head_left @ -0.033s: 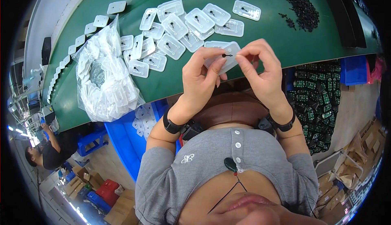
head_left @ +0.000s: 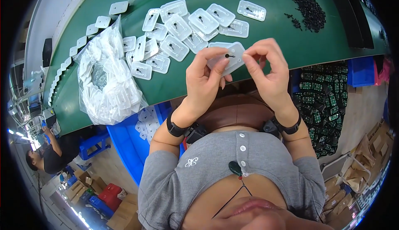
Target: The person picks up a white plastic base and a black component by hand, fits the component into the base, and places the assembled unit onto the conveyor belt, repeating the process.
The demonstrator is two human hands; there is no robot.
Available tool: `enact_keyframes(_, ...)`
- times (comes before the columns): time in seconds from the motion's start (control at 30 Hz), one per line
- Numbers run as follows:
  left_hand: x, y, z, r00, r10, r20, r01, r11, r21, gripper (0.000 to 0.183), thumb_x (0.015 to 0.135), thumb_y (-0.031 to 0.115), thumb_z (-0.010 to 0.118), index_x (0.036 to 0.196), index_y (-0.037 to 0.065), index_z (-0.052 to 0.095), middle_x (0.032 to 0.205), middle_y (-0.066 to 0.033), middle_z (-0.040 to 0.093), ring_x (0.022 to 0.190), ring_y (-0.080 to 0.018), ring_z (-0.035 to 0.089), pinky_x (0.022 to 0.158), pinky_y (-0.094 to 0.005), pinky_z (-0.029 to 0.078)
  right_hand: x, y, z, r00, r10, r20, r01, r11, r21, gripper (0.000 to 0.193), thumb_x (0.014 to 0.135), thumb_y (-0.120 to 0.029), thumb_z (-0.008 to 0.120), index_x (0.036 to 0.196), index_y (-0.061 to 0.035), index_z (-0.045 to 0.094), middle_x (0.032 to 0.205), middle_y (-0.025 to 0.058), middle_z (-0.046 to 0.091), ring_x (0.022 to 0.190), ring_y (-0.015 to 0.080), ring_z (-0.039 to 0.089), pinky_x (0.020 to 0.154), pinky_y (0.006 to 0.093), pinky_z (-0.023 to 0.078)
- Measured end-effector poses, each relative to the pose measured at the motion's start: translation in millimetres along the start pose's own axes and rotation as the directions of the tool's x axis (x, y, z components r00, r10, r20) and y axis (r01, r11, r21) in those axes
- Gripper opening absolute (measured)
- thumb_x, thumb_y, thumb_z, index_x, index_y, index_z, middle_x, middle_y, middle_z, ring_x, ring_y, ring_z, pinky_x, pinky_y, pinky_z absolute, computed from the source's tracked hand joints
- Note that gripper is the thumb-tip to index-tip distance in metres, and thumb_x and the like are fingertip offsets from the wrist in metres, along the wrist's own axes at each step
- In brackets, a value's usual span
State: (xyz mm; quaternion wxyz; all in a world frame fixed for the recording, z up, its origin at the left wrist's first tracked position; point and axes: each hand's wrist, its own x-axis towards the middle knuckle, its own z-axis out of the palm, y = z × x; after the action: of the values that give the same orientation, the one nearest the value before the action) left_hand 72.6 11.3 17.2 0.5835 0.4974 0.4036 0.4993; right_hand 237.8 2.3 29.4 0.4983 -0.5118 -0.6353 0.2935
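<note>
My left hand (head_left: pixel 201 78) grips a translucent white plastic cover (head_left: pixel 237 54) between thumb and fingers, just above the table's near edge. A small black plug (head_left: pixel 227 56) with a thin tail sits in the cover beside my thumb tip. My right hand (head_left: pixel 271 74) is at the cover's right edge, thumb and index finger pinched together; whatever they hold, if anything, is too small to make out. Beyond my hands lies a loose heap of similar covers (head_left: pixel 178 27), many with a black plug in them. Another cover (head_left: pixel 219 45) lies partly hidden behind the held one.
On the green table (head_left: pixel 266 34) are a clear bag of white parts (head_left: pixel 120 101), a pile of small black plugs (head_left: pixel 309 11) and a black box (head_left: pixel 352 18). White-topped pieces (head_left: pixel 103 21) line the far left. Below are a blue bin (head_left: pixel 124 147) and green circuit boards (head_left: pixel 318 105).
My right fingertips have shifted slightly right, away from the black plug's tail. My left hand and the cover have barely moved.
</note>
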Motion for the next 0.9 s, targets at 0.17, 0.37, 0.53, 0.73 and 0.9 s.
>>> enact_keyframes(0.17,5.8,-4.4,-3.5,0.995,0.052,0.083,-0.060,0.994,0.092,0.013,0.092,0.000,0.056,0.105,-0.001,0.057,0.088,-0.0071,0.059,0.057,-0.0075,0.057,0.042,-0.0179,0.040,2.6,7.5,4.9,0.987,-0.072,-0.145,0.071,0.997,-0.013,0.010,0.079,-0.004,0.070,0.088,-0.0058,0.064,0.089,0.0045,0.054,0.069,0.0127,0.050,0.055,0.0237,0.037)
enact_keyframes(0.37,14.5,-10.8,-3.6,0.999,-0.027,0.041,0.027,1.000,0.006,0.013,0.095,0.005,0.053,0.106,-0.001,0.056,0.080,-0.0069,0.061,0.057,-0.0077,0.057,0.045,-0.0181,0.041,2.0,11.5,12.9,0.994,-0.015,-0.107,0.015,1.000,-0.007,0.016,0.076,-0.007,0.073,0.090,-0.0056,0.065,0.088,0.0055,0.053,0.070,0.0159,0.052,0.059,0.0264,0.042)
enact_keyframes(0.53,16.3,-14.1,-3.6,0.995,0.027,0.099,-0.031,0.999,0.043,0.018,0.097,0.008,0.050,0.112,-0.002,0.054,0.086,-0.0098,0.062,0.062,-0.0104,0.060,0.050,-0.0209,0.046,4.7,17.7,16.4,0.985,-0.158,-0.073,0.144,0.975,-0.168,0.018,0.073,-0.007,0.074,0.089,-0.0058,0.066,0.089,0.0080,0.053,0.075,0.0219,0.055,0.064,0.0302,0.045)
enact_keyframes(0.73,17.3,-9.0,3.7,0.997,0.068,0.045,-0.064,0.994,-0.084,0.046,0.090,-0.004,0.053,0.134,-0.001,0.039,0.101,-0.0124,0.060,0.086,-0.0137,0.061,0.076,-0.0263,0.052,4.6,18.7,16.9,0.996,-0.045,-0.078,0.036,0.993,-0.116,0.016,0.075,-0.005,0.072,0.089,-0.0055,0.065,0.094,0.0074,0.052,0.078,0.0188,0.054,0.064,0.0272,0.043)
enact_keyframes(0.9,22.9,-5.6,-10.0,0.982,-0.113,0.148,0.109,0.993,0.032,0.047,0.090,0.000,0.058,0.133,0.000,0.040,0.102,-0.0091,0.062,0.089,-0.0108,0.059,0.081,-0.0240,0.047,5.3,20.9,9.9,0.999,0.027,-0.016,-0.026,0.998,0.063,0.013,0.079,-0.003,0.069,0.090,-0.0050,0.063,0.096,0.0053,0.050,0.079,0.0135,0.052,0.064,0.0226,0.042)
